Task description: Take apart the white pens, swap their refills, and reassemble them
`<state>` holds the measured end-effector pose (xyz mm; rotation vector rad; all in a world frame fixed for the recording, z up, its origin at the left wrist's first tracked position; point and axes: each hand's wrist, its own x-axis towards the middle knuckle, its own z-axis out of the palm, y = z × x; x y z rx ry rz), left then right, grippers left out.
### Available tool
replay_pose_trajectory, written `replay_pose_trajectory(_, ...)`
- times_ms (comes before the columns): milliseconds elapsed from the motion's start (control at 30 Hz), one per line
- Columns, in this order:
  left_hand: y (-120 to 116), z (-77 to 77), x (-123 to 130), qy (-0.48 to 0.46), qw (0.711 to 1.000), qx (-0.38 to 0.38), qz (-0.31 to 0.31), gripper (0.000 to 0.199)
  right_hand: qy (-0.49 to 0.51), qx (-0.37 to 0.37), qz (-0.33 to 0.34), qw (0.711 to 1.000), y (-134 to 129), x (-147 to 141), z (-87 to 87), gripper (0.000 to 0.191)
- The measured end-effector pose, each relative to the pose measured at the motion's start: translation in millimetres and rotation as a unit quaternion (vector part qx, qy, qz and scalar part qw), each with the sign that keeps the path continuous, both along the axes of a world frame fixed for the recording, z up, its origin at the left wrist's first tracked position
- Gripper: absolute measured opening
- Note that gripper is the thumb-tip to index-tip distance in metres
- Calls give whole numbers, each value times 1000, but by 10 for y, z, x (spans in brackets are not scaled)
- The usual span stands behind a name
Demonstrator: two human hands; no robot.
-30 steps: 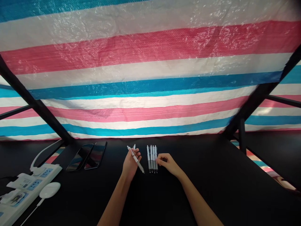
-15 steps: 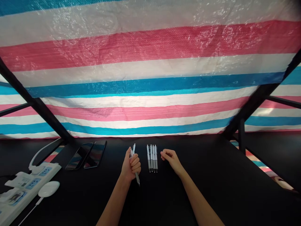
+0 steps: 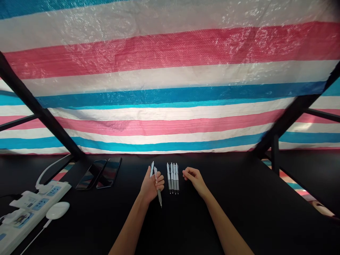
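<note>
My left hand [image 3: 152,185] is closed around a white and grey retractable pen [image 3: 159,197], its tip pointing down toward me. Another white pen [image 3: 152,169] shows just behind that hand, its lower part hidden by the fingers; whether it is held or lies on the table I cannot tell. To the right, several matching pens [image 3: 173,179] lie side by side in a row with their tips toward me. My right hand [image 3: 193,179] rests just right of this row, fingers curled and pressed together, with nothing visible in them.
Two dark phones [image 3: 91,174] lie on the black table [image 3: 180,226] left of my hands. A white power strip [image 3: 34,212] with plugs and a round white charger [image 3: 57,210] occupy the left side. Black frame bars [image 3: 288,122] and a striped tarp [image 3: 170,95] stand behind.
My left hand has loosened and turned its fingers, and the pen in it has shifted slightly right. The right hand has stayed by the row; the view has moved slightly.
</note>
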<state>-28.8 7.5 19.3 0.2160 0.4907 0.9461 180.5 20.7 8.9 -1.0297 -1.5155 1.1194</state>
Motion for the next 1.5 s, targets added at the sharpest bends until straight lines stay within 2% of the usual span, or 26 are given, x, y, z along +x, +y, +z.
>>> replay_pose_trajectory(200, -20, 60, 45, 19, 999, -28, 35, 48, 0, 5, 5, 1000, 8, 7, -6, 39)
replay_pose_trajectory(633, -15, 59, 54, 20, 1000, -8, 12, 49, 9, 7, 10, 1000, 22, 12, -28, 38)
replay_pose_trajectory(1000, 7, 16, 24, 8, 1000, -14, 25, 43, 12, -5, 14, 1000, 25, 12, -30, 36)
replay_pose_trajectory(1167, 18, 11, 15, 33, 996, -2, 79, 40, 6, -8, 10, 1000, 17, 18, -22, 37)
replay_pose_trajectory(1300, 38, 40, -5, 75, 985, 21, 157, 26, 7, -11, 15, 1000, 15, 13, -18, 36)
replay_pose_trajectory(1433, 67, 20, -33, 163, 960, 71, 217, 26, 10, -10, 20, 1000, 11, 11, -21, 35)
replay_pose_trajectory(1500, 73, -23, -42, 249, 932, 108, 240, 27, 10, -7, 20, 1000, 10, 14, -23, 34)
